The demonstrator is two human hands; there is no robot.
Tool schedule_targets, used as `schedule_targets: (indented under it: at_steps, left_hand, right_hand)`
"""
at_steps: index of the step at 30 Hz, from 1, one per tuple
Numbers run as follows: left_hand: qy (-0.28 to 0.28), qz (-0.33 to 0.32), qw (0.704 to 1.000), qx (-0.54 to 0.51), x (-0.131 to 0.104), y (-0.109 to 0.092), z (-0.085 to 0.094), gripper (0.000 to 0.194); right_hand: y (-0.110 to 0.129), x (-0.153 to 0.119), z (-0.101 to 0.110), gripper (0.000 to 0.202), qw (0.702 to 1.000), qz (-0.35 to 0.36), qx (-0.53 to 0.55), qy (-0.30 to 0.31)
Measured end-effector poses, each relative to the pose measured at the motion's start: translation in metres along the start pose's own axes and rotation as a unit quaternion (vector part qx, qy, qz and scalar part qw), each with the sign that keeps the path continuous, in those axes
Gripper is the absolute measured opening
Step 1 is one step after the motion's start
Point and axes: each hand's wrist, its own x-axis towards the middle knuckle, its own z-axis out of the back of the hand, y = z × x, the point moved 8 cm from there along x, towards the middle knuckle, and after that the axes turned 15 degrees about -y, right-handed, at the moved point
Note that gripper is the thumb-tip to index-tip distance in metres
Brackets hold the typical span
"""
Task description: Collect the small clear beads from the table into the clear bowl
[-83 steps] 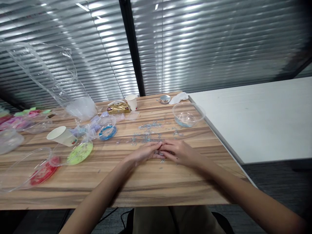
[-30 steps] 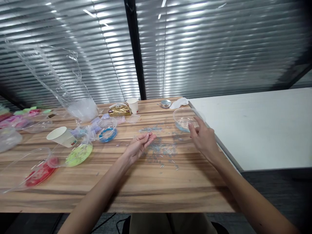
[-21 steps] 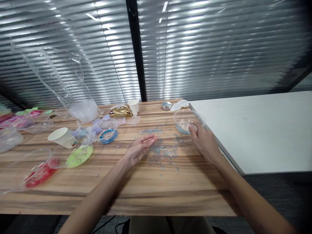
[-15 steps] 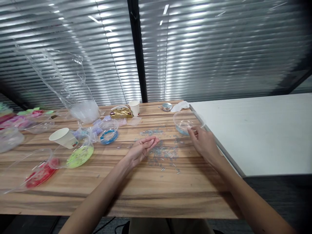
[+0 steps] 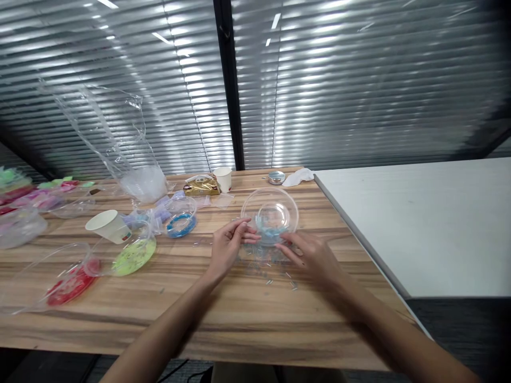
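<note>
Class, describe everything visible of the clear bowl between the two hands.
The bowl is round and colourless, apparently thin plastic, with a circular rim and smaller base catching glare. Its opening tilts toward the wearer, over the wooden table. Pale blue bits gather at its near side. The left hand is at its near-left edge, the right hand at its near-right; blur hides exact contact.

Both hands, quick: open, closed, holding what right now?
Left hand: half-curled at the left of the clear bowl; grip cannot be told.
Right hand: blurred, seemingly closed on the clear bowl's near-right rim.
</note>
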Motion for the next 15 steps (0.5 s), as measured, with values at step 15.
schedule_targets:
  at_steps: [15]
  left_hand:
    - [0.155, -0.233, 0.933, 0.225, -0.014, 0.001, -0.014, 0.036]
  right_hand:
    - [0.033, -0.006, -0.003, 0.014, 0.992, 0.103, 0.068, 0.010]
